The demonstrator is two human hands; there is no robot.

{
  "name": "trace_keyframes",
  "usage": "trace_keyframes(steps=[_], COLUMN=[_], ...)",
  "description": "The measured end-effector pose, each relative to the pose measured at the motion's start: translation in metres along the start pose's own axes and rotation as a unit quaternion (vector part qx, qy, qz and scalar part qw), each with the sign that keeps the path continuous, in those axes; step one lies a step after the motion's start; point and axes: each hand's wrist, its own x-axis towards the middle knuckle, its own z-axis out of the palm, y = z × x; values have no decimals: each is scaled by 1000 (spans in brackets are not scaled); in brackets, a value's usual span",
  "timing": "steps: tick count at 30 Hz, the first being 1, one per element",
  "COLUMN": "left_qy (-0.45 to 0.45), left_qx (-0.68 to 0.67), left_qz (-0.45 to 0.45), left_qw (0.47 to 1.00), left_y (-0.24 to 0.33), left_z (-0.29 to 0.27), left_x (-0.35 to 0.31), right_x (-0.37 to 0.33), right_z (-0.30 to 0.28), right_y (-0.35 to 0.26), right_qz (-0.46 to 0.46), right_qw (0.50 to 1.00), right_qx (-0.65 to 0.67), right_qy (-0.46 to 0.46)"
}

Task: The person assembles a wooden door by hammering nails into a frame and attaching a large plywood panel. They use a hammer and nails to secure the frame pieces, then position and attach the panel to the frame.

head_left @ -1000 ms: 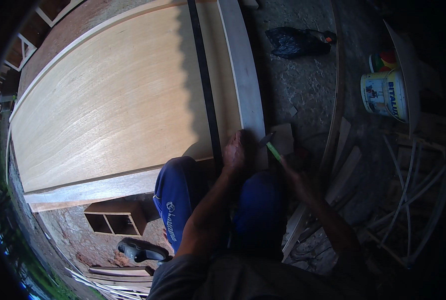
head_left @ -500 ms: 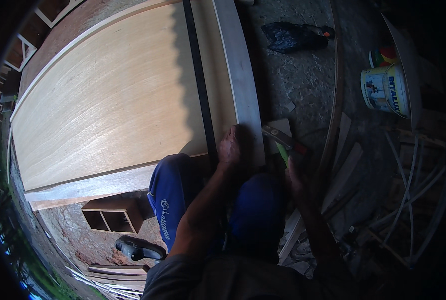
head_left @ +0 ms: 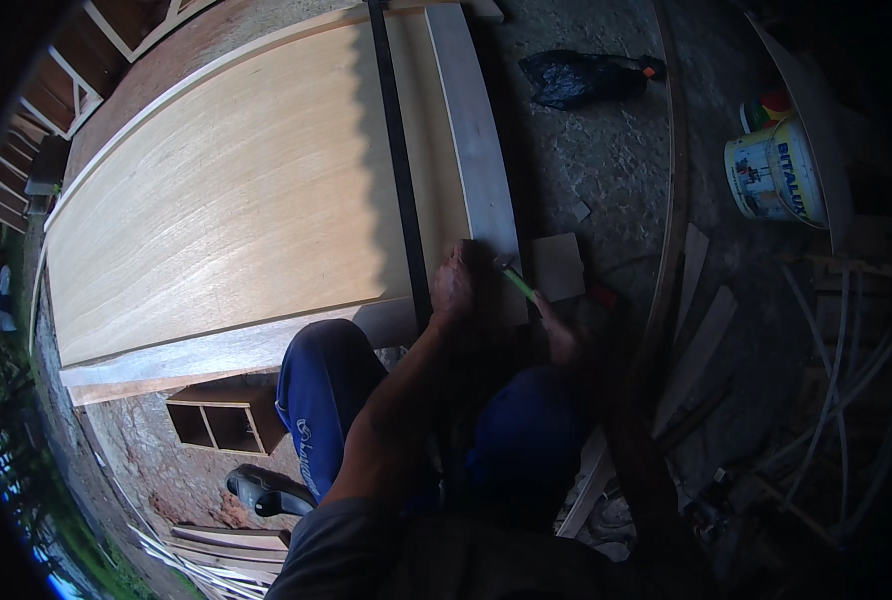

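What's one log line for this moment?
left hand: at pale edge board, grip unclear | right hand: grips green-handled hammer | dark strip: over panel

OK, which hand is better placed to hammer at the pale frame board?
Likely the right hand: it holds the green-handled hammer, its head near the pale frame board. The left hand is by the board's inner edge, contents unclear.

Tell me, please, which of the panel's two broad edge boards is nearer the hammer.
The right-hand board, beside the black bar: the hammer is at it; the lower-left board lies farther.
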Motion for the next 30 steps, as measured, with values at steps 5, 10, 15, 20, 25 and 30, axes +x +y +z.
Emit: trace_keyframes(steps=[5,10,15,20,25,30], left_qy=[-94,-184,122,239,220,236], left_qx=[107,396,173,135,84,122], left_qz=[81,344,284,-58,-256,-281], left_qw=[986,832,935,960,937,922], left_y=[-18,14,22,-128,-221,-294], left_z=[-28,-175,-353,-455,-415,-356], left_x=[39,72,-25,-201,-294,-300], right_x=[63,109,116,122,120,123], right_z=[3,65,68,80,69,73], right_y=[-67,-46,-22,-20,-19,-15], right_qz=[-113,-56,-21,-2,136,142], right_qw=[951,956,973,976,960,953], right_qx=[118,206,79,126,214,240], right_qy=[262,202,218,176,118,123])
